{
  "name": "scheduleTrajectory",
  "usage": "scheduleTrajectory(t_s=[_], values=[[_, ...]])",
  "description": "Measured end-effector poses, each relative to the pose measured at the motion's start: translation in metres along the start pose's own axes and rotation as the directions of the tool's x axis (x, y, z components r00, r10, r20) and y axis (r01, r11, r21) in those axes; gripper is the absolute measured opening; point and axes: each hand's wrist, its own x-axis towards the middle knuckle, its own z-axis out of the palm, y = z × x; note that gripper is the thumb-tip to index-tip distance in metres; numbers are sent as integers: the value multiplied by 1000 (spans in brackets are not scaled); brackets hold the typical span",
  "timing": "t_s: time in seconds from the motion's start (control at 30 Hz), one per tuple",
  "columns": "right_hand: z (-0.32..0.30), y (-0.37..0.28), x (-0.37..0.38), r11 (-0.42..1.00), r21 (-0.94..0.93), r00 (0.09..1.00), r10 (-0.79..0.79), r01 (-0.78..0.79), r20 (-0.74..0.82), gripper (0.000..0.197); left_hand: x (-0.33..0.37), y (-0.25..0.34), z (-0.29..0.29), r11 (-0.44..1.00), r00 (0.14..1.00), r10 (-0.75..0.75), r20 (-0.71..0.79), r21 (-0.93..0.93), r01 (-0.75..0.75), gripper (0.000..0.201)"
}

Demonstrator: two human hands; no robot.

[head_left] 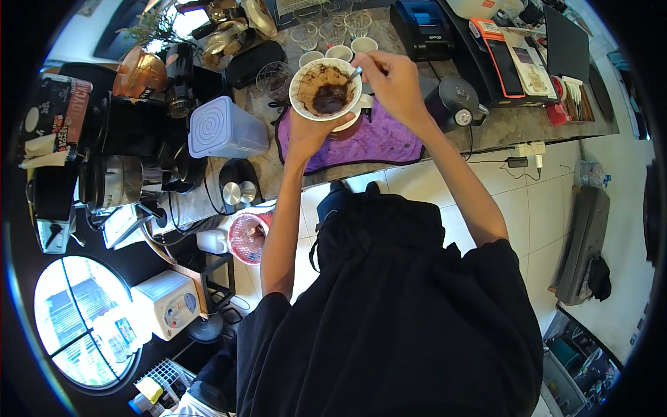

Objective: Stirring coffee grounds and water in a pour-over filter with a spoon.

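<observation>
Both bare hands are engaging one vessel: the left hand (310, 137) is cradling a round white cup, apparently ceramic (311, 75), from below, half curling around its side with most fingers hiding beneath; the right hand (390, 80) is closing in a pinch on a slim silver metal spoon (354, 74), whose lower end is reaching inside the cup by its right wall. Brown film is coating the interior, and a dark brown residue (331, 98) is lying at the bottom. In this report's judgement, the cup is presenting as rigid, moderately weighty for one hand, and liable to chip if knocked; any wet film is likely making the rim slippery. Its curved outer wall and base are offering the surest hold, with the white loop handle (365, 102), on the right, standing free as an alternative. The spoon is appearing light and stiff, best taken by its dry upper stem. The cup is hanging above a purple cloth with black edging (396, 135) on a grey stone-look counter (500, 128). Beyond it, three small white cups (339, 53) are standing before clear glass tumblers (332, 32); a black kettle (451, 104) is resting rightward, and a translucent lidded plastic tub (236, 132) leftward.
</observation>
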Motion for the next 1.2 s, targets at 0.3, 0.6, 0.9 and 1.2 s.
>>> scheduleTrajectory(t_s=[0.3, 0.6, 0.9, 1.2], values=[[-9, -2, 11, 975, 220, 999, 49, -43, -22, 29, -2, 6, 4, 999, 1000, 4, -28, -41, -5, 71], [-1, 3, 0, 1000, -18, 999, -24, 24, 21, 24, -6, 11, 7, 996, 1000, -7, -15, 90, 9, 69], [-11, -12, 19, 971, 240, 1000, -5, 1, 15, 29, 0, 0, 0, 1000, 1000, 9, -4, -14, -9, 70], [-11, 6, 30, 991, -7, 963, -128, 133, 237, 27, 2, 2, -2, 1000, 999, 13, 38, 25, -14, 72]])
